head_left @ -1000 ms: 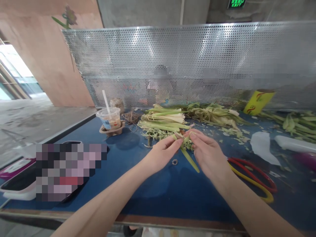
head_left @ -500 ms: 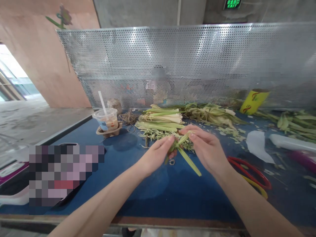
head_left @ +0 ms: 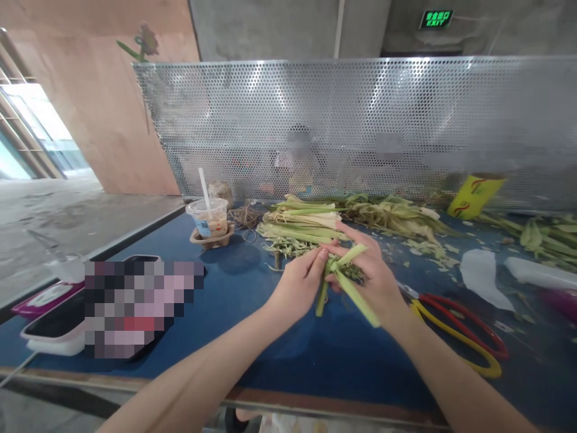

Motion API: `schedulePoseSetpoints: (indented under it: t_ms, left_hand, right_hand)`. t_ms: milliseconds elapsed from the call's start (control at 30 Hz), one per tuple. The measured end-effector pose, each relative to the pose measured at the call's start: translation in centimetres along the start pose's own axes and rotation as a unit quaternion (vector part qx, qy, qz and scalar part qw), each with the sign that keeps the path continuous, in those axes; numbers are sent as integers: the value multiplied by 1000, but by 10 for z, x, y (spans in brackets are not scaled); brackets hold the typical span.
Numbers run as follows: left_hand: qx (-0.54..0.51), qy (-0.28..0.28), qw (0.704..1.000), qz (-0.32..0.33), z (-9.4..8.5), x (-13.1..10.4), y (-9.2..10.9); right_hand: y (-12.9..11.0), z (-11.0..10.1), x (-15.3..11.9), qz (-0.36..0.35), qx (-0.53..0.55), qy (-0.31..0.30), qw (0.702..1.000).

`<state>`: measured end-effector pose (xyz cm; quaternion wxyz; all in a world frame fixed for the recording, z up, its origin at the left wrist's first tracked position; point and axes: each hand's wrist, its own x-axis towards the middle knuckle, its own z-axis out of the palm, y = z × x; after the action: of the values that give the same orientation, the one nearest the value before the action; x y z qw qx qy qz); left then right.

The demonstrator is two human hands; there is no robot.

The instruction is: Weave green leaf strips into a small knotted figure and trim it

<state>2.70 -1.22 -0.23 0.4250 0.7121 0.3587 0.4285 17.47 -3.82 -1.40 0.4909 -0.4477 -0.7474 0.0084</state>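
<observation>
Several green strips (head_left: 358, 297) grasped in fingers of left hand (head_left: 297, 284) and right hand (head_left: 377, 281); scissors (head_left: 451, 332) near latter.

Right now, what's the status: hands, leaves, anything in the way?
Left hand pinching green leaf strips. Right hand touching them. Close by: scissors at right, stalk pile beyond.
</observation>
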Motion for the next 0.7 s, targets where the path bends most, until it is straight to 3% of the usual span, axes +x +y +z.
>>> schedulePoseSetpoints:
  t_ms: [133, 200, 300, 433, 600, 700]
  left_hand:
    - [202, -16, 978, 58, -6, 3, -2]
    - [243, -40, 968, 47, -9, 4, -5]
    - [294, -138, 945, 25, -12, 4, -12]
    - [341, -243, 908, 34, -9, 4, -24]
    - [306, -254, 917, 30, -7, 10, -26]
    - [182, -190, 963, 58, -23, 12, -10]
  right_hand:
    - [1, -6, 4, 26, 0, -11, 1000]
    - [2, -9, 5, 87, 6, 36, 995]
    - [7, -14, 7, 169, 29, 132, 976]
    - [13, -13, 8, 198, 48, 142, 969]
    - [24, -8, 9, 199, 75, 126, 969]
    - [34, -5, 9, 221, 92, 132, 962]
